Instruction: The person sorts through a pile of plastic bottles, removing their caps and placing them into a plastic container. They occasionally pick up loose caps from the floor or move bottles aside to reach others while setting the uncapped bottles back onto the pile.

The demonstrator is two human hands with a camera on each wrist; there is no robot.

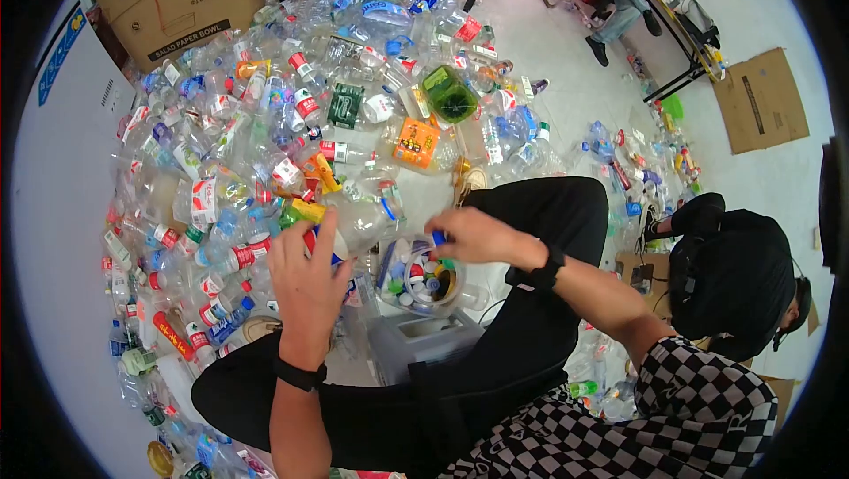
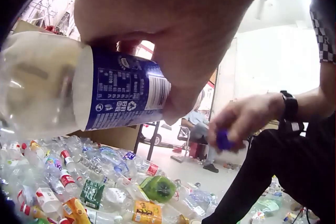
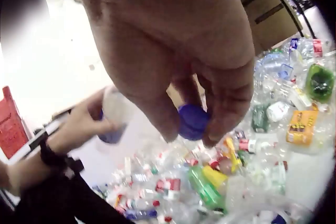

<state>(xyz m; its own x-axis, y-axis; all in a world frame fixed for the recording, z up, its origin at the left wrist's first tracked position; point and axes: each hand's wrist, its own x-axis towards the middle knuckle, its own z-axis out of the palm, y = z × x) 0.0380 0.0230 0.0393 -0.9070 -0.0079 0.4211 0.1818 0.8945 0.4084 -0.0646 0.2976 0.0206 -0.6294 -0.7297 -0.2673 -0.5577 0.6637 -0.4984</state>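
Note:
My left hand (image 1: pixel 305 280) grips a clear plastic bottle (image 1: pixel 361 221) around its blue label (image 2: pixel 123 95). The bottle lies nearly sideways, its label end toward the palm. Between the thumb and fingers of my right hand (image 1: pixel 485 236) is a blue bottle cap (image 3: pixel 193 122), held apart from the bottle. Below the hands, between the legs, a round clear tub (image 1: pixel 445 308) contains several loose caps in white, blue and other colours. The left wrist view shows the bottle close up, with the right hand and cap farther off.
Heaped plastic bottles (image 1: pixel 305 107) cover the floor ahead and to the left. A grey plastic stool (image 1: pixel 411 342) stands close to the tub. Cardboard boxes (image 1: pixel 190 1) are at the back left. One person (image 1: pixel 730 280) bends over at the right; another sits at the back.

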